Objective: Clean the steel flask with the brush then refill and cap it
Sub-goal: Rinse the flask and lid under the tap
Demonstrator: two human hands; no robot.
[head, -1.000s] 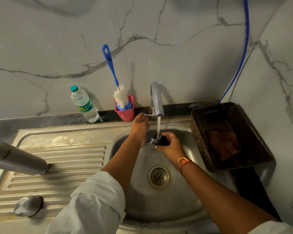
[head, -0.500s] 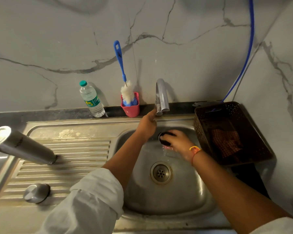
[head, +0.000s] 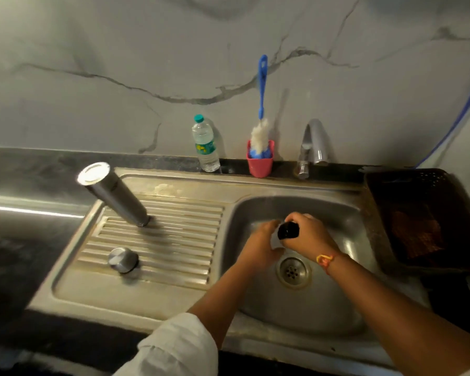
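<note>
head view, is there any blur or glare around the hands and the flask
Head view: motion blur softens the left hand, the right hand and the black cap it grips; bright glare on the top end of the steel flask; the wide-angle lens bends the rim of the sink.

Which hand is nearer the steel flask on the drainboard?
Left. The left hand is over the basin, right of the flask; the right hand is farther right, gripping a black part.
</note>
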